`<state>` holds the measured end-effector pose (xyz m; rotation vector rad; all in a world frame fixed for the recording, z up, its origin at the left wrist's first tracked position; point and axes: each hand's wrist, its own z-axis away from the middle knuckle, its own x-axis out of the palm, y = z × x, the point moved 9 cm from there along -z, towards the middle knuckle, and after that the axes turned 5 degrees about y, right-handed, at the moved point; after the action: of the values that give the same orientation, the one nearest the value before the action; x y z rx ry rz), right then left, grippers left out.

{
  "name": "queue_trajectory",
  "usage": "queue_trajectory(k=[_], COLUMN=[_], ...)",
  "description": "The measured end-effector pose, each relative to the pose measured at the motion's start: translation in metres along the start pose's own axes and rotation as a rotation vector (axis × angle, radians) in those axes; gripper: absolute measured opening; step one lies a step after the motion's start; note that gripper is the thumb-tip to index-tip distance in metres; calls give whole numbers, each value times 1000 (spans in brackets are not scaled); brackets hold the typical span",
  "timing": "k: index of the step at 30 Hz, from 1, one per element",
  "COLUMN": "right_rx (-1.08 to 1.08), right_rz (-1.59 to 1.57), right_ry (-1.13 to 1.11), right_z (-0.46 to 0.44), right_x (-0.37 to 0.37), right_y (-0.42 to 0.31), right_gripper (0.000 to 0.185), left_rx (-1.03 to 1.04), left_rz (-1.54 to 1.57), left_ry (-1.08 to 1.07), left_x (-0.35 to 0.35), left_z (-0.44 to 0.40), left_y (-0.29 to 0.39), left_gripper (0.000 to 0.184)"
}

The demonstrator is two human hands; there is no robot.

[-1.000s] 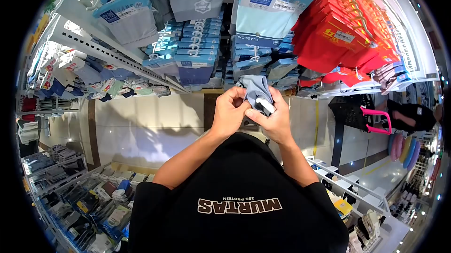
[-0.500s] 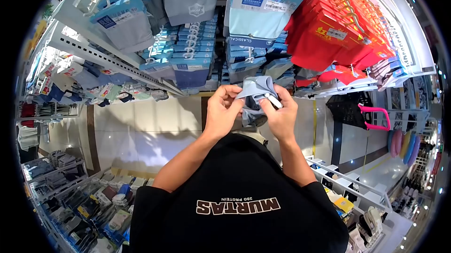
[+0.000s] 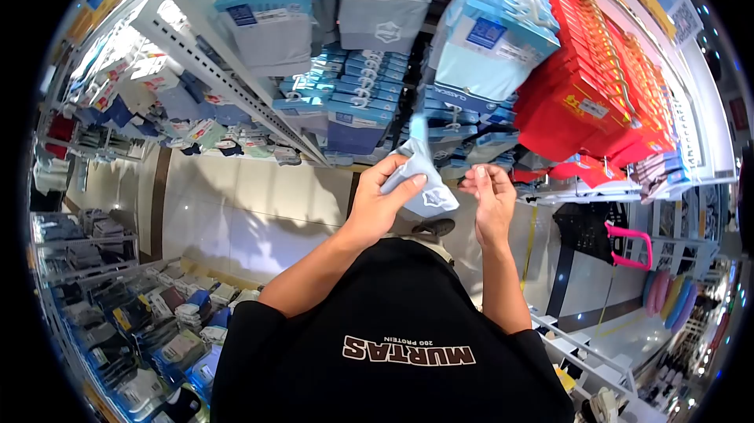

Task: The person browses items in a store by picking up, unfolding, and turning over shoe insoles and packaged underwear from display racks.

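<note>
A light blue-grey folded fabric item (image 3: 426,175) with a pale emblem near its lower end is held by my left hand (image 3: 377,197), thumb on top and fingers curled round it. Just to its right, my right hand (image 3: 493,207) is raised apart from the fabric, with thumb and fingertips pinched together. Whether anything small is between those fingertips cannot be made out. Beyond the hands hang blue-carded grey packs (image 3: 389,10) and light blue packs (image 3: 495,42) on hooks.
Red packs (image 3: 585,93) hang at the upper right. A black basket (image 3: 585,227) with a pink handle (image 3: 632,246) stands on the right. Packaged goods fill a bin (image 3: 149,329) at lower left. A white perforated rack post (image 3: 212,69) runs at upper left.
My right hand has let go of the fabric and moved right. The fabric, bunched between both hands before, hangs flatter from my left hand. The view has shifted, so the racks appear further right.
</note>
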<state>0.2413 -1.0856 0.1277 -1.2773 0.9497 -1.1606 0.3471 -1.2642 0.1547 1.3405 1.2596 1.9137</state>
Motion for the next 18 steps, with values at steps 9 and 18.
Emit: queue_trajectory(k=[9, 18], right_rx=[203, -583], right_rz=[-463, 62], right_ry=[-273, -188], right_z=[-6, -47], right_x=[82, 139], right_y=[-34, -170], right_gripper=[24, 28], left_rx=[212, 312], left_rz=[53, 41], left_ry=[-89, 374], left_x=[-9, -93], left_z=[16, -25], left_y=[43, 58], left_gripper=[17, 33])
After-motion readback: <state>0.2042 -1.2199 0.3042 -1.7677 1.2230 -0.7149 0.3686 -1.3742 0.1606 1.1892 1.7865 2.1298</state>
